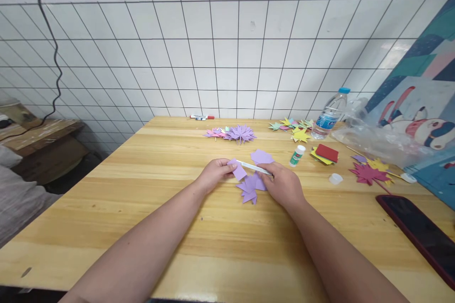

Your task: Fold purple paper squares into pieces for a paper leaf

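Observation:
My left hand [216,174] pinches a small purple paper piece [239,171] between thumb and fingers, above the table. In my right hand [284,182] is a slim white blade-like tool [253,167], its tip pointing left and touching or overlapping the paper's upper edge. I cannot make out its exact kind. Just beyond it lies a purple paper sheet [262,156]. A purple cut-paper leaf [248,189] lies below the tool, between my hands. Another purple piece [260,182] is partly hidden by my right fingers.
On the wooden table [149,227] are a glue stick [297,156], stacked red and yellow paper [326,153], a clear cap [335,179], and a phone [419,232]. Farther back are paper leaves [241,133], a marker [202,117], a water bottle [330,116] and a plastic bag [377,137].

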Action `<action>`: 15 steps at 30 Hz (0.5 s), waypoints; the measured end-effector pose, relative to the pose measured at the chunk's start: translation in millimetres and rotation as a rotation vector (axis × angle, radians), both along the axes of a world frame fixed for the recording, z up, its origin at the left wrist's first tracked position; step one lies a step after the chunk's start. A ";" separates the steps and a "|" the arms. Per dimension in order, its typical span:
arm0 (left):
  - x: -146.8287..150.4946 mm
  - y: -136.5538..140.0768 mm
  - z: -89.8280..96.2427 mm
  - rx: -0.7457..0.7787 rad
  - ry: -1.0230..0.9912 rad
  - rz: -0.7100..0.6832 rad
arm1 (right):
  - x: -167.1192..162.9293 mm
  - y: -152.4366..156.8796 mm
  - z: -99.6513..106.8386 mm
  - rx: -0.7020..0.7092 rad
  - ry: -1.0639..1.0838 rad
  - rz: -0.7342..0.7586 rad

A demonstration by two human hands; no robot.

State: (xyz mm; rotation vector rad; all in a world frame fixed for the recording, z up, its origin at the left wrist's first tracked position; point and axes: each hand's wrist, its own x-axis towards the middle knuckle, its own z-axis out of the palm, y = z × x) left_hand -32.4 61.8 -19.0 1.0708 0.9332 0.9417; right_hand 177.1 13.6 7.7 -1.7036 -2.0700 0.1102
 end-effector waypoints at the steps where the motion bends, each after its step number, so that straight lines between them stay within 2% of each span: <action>1: 0.0 -0.1 0.2 -0.001 0.010 -0.010 | -0.2 0.2 0.0 -0.004 0.000 0.003; 7: 1.8 -1.2 1.8 -0.007 0.050 -0.071 | -2.6 0.7 0.5 -0.036 -0.009 0.028; 15: -0.3 0.2 0.1 0.000 -0.010 0.011 | -0.8 0.6 2.3 -0.019 -0.008 -0.003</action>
